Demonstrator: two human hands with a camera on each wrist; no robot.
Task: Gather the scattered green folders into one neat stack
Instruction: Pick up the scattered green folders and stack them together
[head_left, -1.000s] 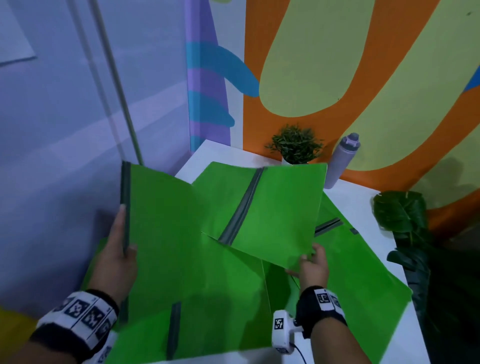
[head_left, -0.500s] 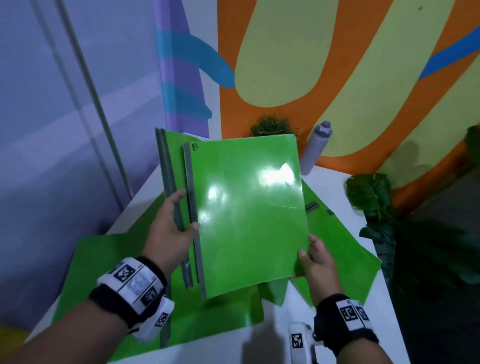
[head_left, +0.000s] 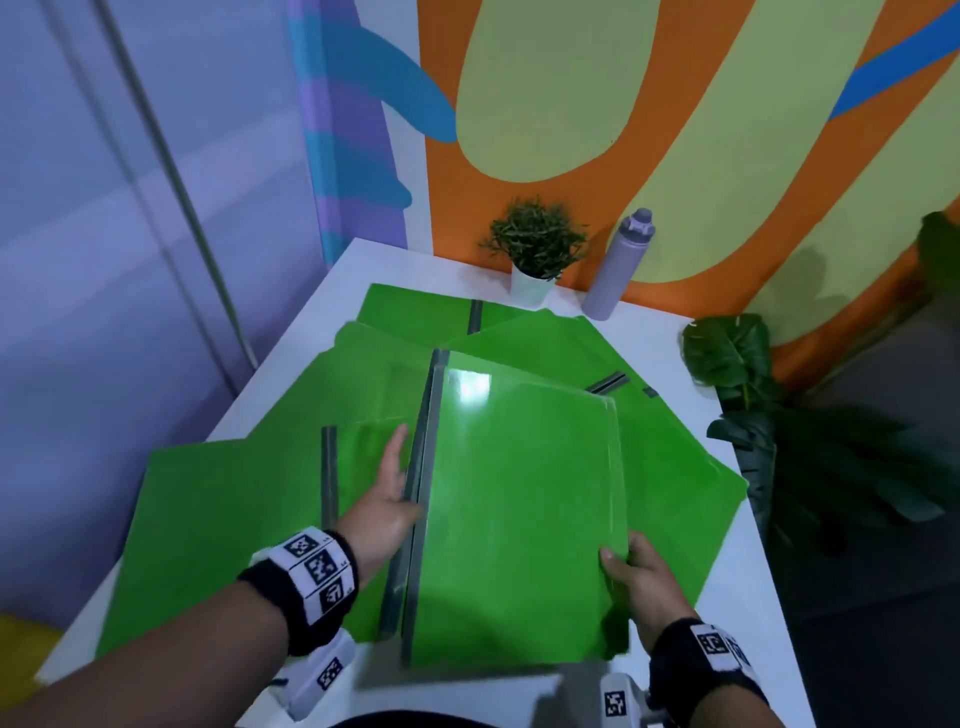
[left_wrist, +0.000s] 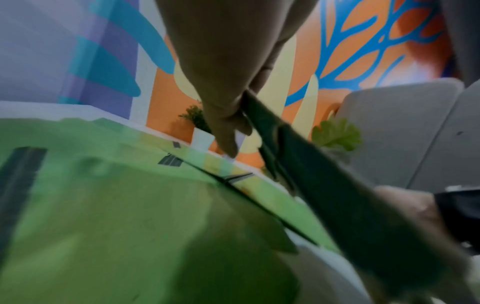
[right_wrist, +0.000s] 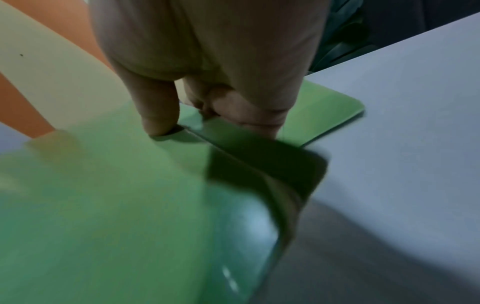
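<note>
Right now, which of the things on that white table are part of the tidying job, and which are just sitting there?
Part of the job:
- held folder stack, gripped by left hand and right hand
- loose green folders spread on the table

Just lying about:
- small potted plant
- grey water bottle
- big leafy plant beside the white table

Bright green folders (head_left: 519, 519) with grey spines lie on a white table (head_left: 753, 623). The wall (head_left: 727, 130) carries orange, pale yellow and blue shapes. Grey-lilac bottle (head_left: 618, 265); white pot (head_left: 530, 286); black wristbands (head_left: 306, 587) with black-and-white squares.
</note>
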